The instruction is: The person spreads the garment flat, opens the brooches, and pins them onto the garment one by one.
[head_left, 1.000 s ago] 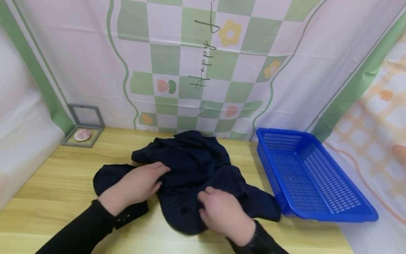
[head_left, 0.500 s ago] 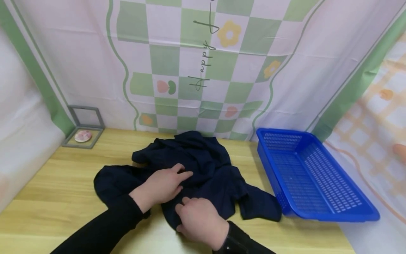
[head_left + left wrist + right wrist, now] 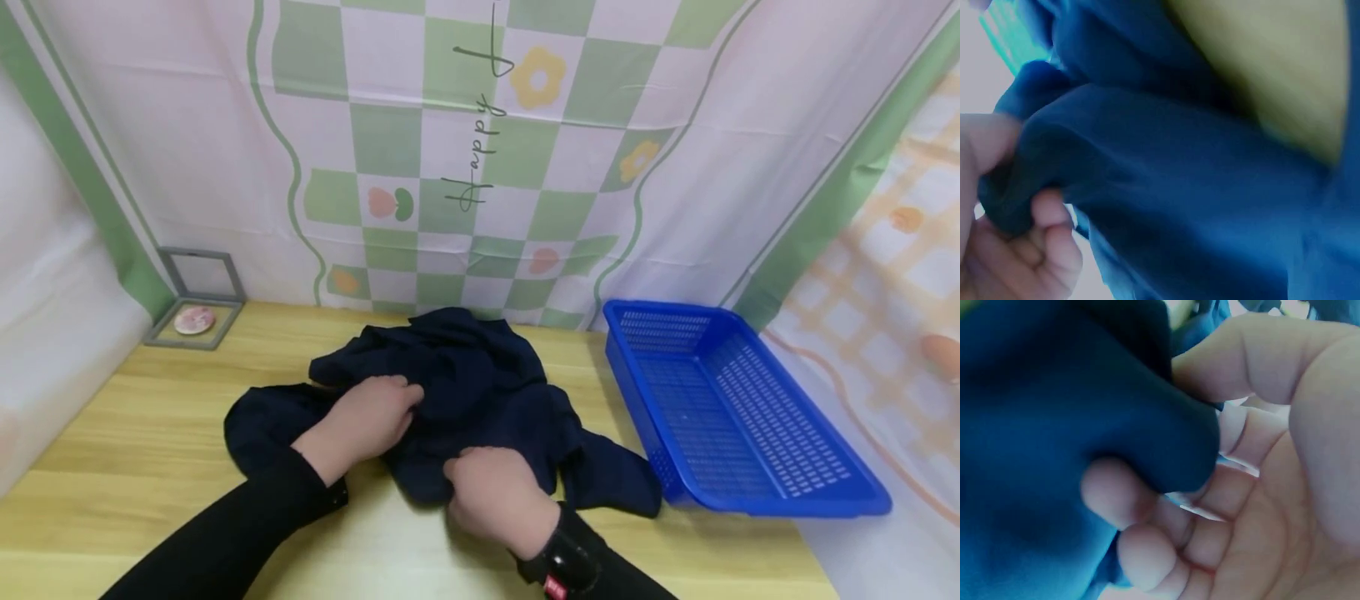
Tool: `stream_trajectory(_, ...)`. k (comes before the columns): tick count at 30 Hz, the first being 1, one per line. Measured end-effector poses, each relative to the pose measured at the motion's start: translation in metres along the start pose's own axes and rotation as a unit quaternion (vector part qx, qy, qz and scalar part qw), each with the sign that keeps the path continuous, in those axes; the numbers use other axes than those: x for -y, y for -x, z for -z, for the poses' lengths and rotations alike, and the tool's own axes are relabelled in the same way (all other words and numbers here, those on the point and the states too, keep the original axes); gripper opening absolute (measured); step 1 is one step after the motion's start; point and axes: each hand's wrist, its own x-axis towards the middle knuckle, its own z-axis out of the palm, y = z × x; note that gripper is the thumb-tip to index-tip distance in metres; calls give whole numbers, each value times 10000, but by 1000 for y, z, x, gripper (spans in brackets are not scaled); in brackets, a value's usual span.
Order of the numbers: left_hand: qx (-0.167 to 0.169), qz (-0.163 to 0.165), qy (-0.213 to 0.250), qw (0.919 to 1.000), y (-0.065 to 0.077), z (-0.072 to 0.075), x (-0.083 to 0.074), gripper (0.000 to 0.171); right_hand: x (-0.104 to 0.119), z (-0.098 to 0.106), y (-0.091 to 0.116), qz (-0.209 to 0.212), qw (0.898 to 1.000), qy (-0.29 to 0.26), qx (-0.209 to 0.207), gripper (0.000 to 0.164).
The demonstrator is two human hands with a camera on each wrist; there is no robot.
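A crumpled dark navy garment (image 3: 480,375) lies spread over the middle of the wooden table, a sleeve-like part reaching out on either side. My left hand (image 3: 367,417) pinches a fold of it left of centre; the left wrist view shows the thumb and curled fingers (image 3: 1054,250) around the bunched cloth (image 3: 1147,162). At the near edge, my right hand (image 3: 498,496) grips the fabric. In the right wrist view the garment's edge (image 3: 1166,437) runs between thumb and fingers (image 3: 1116,490). The garment's exact kind is hard to tell.
A blue perforated plastic basket (image 3: 660,433) stands at the right, close to the garment's right sleeve-like part. At the back left are a grey square frame (image 3: 225,321) and a small pink-white round item (image 3: 194,320). A patterned curtain (image 3: 450,150) hangs behind the table (image 3: 135,467).
Both hands moved left to right or right to left across the cloth and now hold it. The garment's near edge has been drawn up and away from the table's front.
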Motion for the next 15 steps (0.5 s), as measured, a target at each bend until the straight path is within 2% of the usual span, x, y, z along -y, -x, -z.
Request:
stream_trajectory(3,-306,524,176,9980,4,15,13,12,-18,5,6,-467,9986,-250,37,8)
stream_trajectory(7,-427,1247,223,9910,13,34,30,17,-43,13,15,-1024,9937,-444,119,9)
stream_trajectory(12,-705,1626,110,9841,29,51,47,17,-67,24,24,-1663,9846,-452,300,6)
stream_trajectory(15,-721,1887,22,9794,38,56,57,18,-76,28,28,-2009,9779,-449,370,4)
